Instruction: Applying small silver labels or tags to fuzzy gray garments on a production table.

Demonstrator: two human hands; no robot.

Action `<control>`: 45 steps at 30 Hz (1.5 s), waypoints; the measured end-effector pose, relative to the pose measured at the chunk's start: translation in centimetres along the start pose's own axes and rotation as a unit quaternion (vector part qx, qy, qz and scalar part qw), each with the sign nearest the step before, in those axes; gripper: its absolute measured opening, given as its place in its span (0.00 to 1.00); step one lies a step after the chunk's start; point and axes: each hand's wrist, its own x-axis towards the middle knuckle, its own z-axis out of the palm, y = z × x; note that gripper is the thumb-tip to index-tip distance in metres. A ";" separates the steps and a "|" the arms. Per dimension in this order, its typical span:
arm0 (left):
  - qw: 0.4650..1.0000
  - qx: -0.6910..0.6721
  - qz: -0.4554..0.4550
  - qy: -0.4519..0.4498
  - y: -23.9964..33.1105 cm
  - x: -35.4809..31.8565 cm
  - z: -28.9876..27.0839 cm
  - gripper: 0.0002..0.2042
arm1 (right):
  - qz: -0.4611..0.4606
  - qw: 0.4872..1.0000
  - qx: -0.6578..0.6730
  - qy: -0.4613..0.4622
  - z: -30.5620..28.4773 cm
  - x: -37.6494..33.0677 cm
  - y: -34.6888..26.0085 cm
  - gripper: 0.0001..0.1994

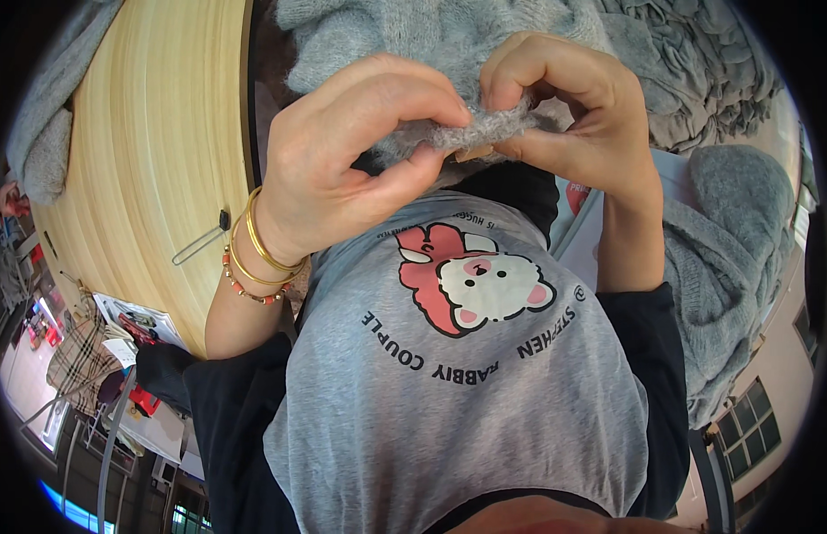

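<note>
My left hand (342, 147) and my right hand (587, 111) are raised close together in front of my chest. Between them a fuzzy grey knit edge (483, 133) is stretched sideways. Thumb and forefinger of the left hand pinch its left end; the right hand grips the other end, fingers curled over it and thumb below. A small tan piece (474, 153) shows just under the edge; its kind is unclear. Two gold bangles and a beaded bracelet (244, 283) circle my left wrist.
On the left is a wood-grain table (155, 133) bearing a thin wire loop with a black end (200, 238). Grey knitwear (369, 44) is heaped behind my hands, with more knit pieces (725, 258) at the right. A plaid cloth (80, 356) lies at the lower left.
</note>
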 end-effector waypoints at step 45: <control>0.991 0.098 0.079 0.036 0.0 -0.3 0.8 0.14 | -0.051 0.995 -0.041 0.074 2.2 -1.4 0.4 0.10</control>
